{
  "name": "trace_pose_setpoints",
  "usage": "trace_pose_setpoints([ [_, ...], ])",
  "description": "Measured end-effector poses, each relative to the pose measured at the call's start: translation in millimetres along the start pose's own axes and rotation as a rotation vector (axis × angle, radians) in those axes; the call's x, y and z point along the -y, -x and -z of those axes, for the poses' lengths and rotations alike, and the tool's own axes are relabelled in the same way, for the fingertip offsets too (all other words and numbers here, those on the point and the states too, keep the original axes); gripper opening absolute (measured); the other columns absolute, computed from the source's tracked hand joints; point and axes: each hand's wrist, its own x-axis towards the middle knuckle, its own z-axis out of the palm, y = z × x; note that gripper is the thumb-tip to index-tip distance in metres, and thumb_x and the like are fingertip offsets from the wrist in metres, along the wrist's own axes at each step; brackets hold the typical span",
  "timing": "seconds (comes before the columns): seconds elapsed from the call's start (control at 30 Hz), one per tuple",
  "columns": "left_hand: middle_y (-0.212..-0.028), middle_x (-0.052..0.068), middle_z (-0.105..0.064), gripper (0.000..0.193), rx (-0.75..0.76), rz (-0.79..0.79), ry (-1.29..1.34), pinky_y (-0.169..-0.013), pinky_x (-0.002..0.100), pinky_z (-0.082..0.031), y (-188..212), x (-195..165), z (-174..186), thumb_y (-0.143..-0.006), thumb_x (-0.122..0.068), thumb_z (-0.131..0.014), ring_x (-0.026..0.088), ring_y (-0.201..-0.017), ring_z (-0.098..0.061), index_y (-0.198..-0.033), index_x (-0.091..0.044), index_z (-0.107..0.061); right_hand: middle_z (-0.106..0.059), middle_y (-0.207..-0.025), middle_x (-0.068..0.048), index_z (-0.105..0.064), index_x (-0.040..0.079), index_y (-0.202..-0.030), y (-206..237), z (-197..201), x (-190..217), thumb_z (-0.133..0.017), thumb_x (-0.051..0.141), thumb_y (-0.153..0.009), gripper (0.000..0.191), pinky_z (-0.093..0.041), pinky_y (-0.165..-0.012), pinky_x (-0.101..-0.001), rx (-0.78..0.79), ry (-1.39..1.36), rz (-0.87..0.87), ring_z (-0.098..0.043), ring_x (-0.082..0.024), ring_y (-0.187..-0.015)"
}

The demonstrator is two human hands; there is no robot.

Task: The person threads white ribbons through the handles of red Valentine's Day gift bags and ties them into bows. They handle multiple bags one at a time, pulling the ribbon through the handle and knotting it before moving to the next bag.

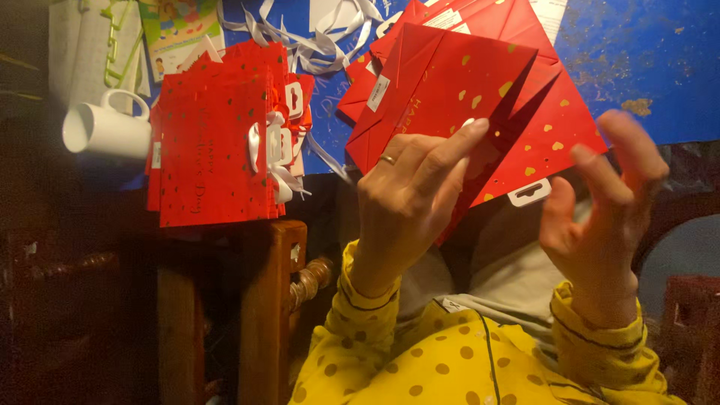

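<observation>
A flat red paper gift bag (pixel 450 90) with gold hearts and a white hanger tab is held up in front of me. My left hand (pixel 409 195), a ring on one finger, grips its lower edge, with the index finger stretched up over the red paper. My right hand (pixel 604 217) hovers to the right of the bag with fingers spread, holding nothing and not touching the bag. Both arms wear yellow sleeves with brown dots.
A stack of finished red bags (pixel 214 142) with white ribbon bows lies at the left on a blue table (pixel 637 52). More red bags (pixel 495 22) and loose white ribbons (pixel 315 37) lie behind. A white mug (pixel 105 127) sits far left. A wooden chair post (pixel 266 315) stands below.
</observation>
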Motion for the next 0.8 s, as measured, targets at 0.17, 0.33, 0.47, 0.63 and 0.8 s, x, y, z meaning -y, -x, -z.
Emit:
trace_pose_setpoints([
  [0.17,-0.102,0.002,-0.068,0.044,0.078,-0.085,0.040,-0.080,0.031,-0.057,-3.1,-13.2,-7.3,-0.098,-0.003,-0.076,0.019,-0.092,-0.069,-0.137,-0.016,-0.061,-0.015,-0.166,-0.026,-0.034,0.010,-0.155,-1.6,-22.7,-17.8,-0.074,0.012,-0.102,0.067,-0.015,-0.130,-0.0555,0.006,0.206,0.091,-0.011,-0.038,-0.161],
  [0.33,-0.104,0.004,-0.070,0.041,0.157,-0.124,0.170,-0.085,0.035,-0.058,12.3,-24.7,-12.9,-0.093,-0.012,-0.079,0.023,-0.098,-0.069,-0.131,-0.011,-0.065,-0.047,-0.155,-0.013,-0.076,0.014,-0.119,-10.2,-27.0,-18.6,-0.081,0.015,-0.100,0.020,-0.018,-0.129,-0.0611,0.004,0.263,0.152,-0.025,-0.038,-0.152],
  [0.47,-0.115,0.003,-0.071,0.027,-0.146,-0.052,0.305,-0.096,0.036,-0.059,37.0,-4.2,-9.9,-0.097,-0.021,-0.077,0.025,-0.106,-0.069,-0.120,-0.013,-0.065,-0.061,-0.141,-0.011,-0.074,0.005,-0.117,-17.5,-23.5,-46.3,-0.069,0.019,-0.102,0.021,-0.034,-0.123,-0.0571,-0.120,-0.066,0.046,-0.043,-0.035,-0.144],
  [0.63,-0.102,0.005,-0.071,0.011,-0.318,0.330,0.068,-0.086,0.034,-0.055,83.3,42.4,-14.8,-0.102,-0.009,-0.070,0.024,-0.093,-0.067,-0.113,-0.009,-0.069,-0.062,-0.135,-0.010,-0.069,0.003,-0.125,14.9,-16.9,-76.6,-0.066,0.015,-0.107,0.021,-0.039,-0.112,-0.0485,-0.193,-0.768,-0.522,-0.048,-0.030,-0.129],
  [0.8,-0.106,0.009,-0.067,0.021,-0.278,0.499,-0.149,-0.084,0.036,-0.054,130.2,82.4,-25.7,-0.096,-0.005,-0.072,0.027,-0.095,-0.064,-0.116,-0.009,-0.069,-0.062,-0.129,-0.009,-0.063,0.001,-0.133,27.9,-21.6,-83.1,-0.063,0.010,-0.113,0.022,-0.044,-0.102,-0.0399,-0.161,-0.870,-0.643,-0.053,-0.024,-0.114],
])
